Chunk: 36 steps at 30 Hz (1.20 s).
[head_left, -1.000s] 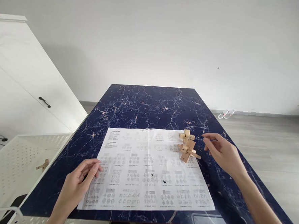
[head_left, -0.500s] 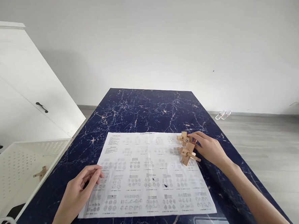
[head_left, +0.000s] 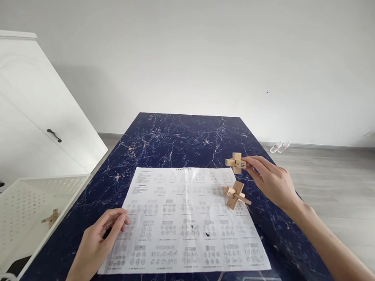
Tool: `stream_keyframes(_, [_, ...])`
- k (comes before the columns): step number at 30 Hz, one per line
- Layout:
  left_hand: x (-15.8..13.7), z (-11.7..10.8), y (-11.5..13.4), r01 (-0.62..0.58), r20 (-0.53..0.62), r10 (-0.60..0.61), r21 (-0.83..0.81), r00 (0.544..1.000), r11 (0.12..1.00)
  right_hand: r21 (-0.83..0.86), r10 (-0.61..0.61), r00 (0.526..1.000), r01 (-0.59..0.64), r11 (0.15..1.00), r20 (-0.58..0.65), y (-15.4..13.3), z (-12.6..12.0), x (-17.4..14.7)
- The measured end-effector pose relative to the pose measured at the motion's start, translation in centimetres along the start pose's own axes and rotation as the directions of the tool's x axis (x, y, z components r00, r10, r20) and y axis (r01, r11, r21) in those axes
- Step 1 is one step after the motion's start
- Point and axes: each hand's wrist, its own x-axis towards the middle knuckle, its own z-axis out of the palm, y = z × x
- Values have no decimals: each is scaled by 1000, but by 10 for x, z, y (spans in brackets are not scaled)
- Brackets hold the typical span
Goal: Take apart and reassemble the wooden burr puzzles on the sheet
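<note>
Between the thumb and fingers of my right hand (head_left: 275,184) is a wooden burr puzzle (head_left: 236,163) marked with a letter like G, lifted above the far right corner of the printed sheet (head_left: 167,215). Just below it, a second wooden interlocking puzzle (head_left: 234,194), with numbers on its pieces and a thin stick through it, rests on the sheet's right side. My left hand (head_left: 104,233) lies at the sheet's left edge, fingers loosely curled and thumb apart, with nothing in it. The sheet carries rows of small diagrams and text.
The sheet lies on a dark blue marbled table (head_left: 181,140). At the left, a white perforated basket (head_left: 9,214) holds another wooden puzzle (head_left: 52,218). Beyond it stands a white cabinet (head_left: 28,92) with dark handles. White slippers (head_left: 280,147) are by the wall at right.
My right hand has raised the G-marked puzzle up and away from the second puzzle. The second puzzle and my left hand have stayed put.
</note>
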Motion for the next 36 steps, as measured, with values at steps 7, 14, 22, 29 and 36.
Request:
stream_keyframes(7, [-21, 31, 62, -389, -21, 396, 137, 918, 911, 238, -202, 978, 210, 948, -59, -85, -40, 14])
stream_keyframes(14, [-2, 67, 107, -490, 339, 446, 51, 828, 870, 398, -225, 973, 184, 899, 56, -149, -11, 1])
stream_keyframes(22, [31, 77, 97, -548, 465, 472, 34, 749, 836, 620, -36, 968, -131, 773, 250, -159, 15, -6])
stream_keyframes(29, [43, 86, 87, -457, 446, 428, -47, 786, 888, 604, -117, 961, -62, 794, 252, -150, 31, 0])
stream_keyframes(36, [59, 90, 68, -501, 416, 485, -78, 769, 862, 485, -204, 959, 87, 870, 194, -154, 53, 5])
